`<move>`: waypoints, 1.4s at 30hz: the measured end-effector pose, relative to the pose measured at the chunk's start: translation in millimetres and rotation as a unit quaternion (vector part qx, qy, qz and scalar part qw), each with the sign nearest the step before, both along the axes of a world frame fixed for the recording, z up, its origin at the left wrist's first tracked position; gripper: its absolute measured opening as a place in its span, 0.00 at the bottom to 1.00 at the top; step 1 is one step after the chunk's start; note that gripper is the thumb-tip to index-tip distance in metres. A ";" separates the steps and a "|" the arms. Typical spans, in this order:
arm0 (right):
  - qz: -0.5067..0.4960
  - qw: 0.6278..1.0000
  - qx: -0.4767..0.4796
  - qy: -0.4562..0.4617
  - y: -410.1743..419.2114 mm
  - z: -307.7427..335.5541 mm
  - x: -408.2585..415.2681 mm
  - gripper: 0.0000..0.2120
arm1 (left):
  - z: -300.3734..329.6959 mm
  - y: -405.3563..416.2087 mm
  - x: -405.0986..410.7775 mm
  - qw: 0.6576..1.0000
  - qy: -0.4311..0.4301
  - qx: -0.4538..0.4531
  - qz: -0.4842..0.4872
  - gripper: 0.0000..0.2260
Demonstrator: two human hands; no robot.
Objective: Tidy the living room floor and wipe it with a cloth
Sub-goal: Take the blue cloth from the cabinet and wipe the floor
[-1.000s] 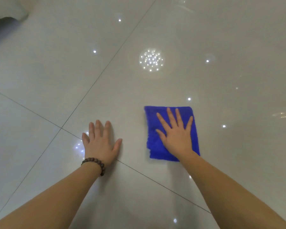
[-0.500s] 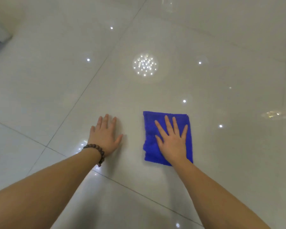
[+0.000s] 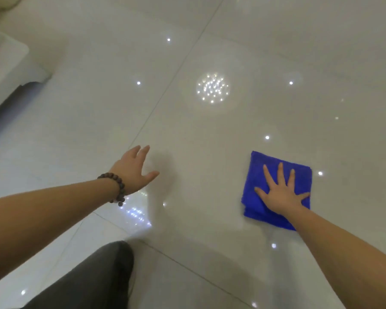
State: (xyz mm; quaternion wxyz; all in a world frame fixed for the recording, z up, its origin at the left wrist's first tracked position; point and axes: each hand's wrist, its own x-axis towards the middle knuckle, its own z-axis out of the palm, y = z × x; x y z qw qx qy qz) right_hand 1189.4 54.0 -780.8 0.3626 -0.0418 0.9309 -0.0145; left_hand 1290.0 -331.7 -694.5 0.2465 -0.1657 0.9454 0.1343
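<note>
At the frame's lower right, the right hand (image 3: 281, 195) presses splayed, straight fingers flat on a folded, fuzzy bright-blue cloth (image 3: 257, 168) lying on the glossy floor (image 3: 210, 134), while the left hand (image 3: 134, 168) hovers open, holding nothing.

Soft dim light, ceiling-lamp glare on glossy floor (image 3: 210, 152)

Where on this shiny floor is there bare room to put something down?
Bare tile lies between the left hand and the blue cloth under the right hand, and ahead of both toward the round light reflection. It is tighter near the knee and by the white furniture at far left.
</note>
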 end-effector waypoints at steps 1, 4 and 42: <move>0.004 1.000 0.003 0.010 -5.1 -3.0 -17.9 0.34 | -14.4 -8.2 6.6 1.000 -0.007 -0.005 0.018 0.39; -0.016 0.999 0.000 0.048 -39.5 -7.5 -54.6 0.32 | -48.6 -30.2 33.3 0.997 -0.029 -0.038 0.064 0.45; 0.573 0.787 -0.164 0.160 -381.1 -40.2 151.7 0.29 | -97.7 -106.4 240.8 0.973 -0.086 -0.023 0.213 0.57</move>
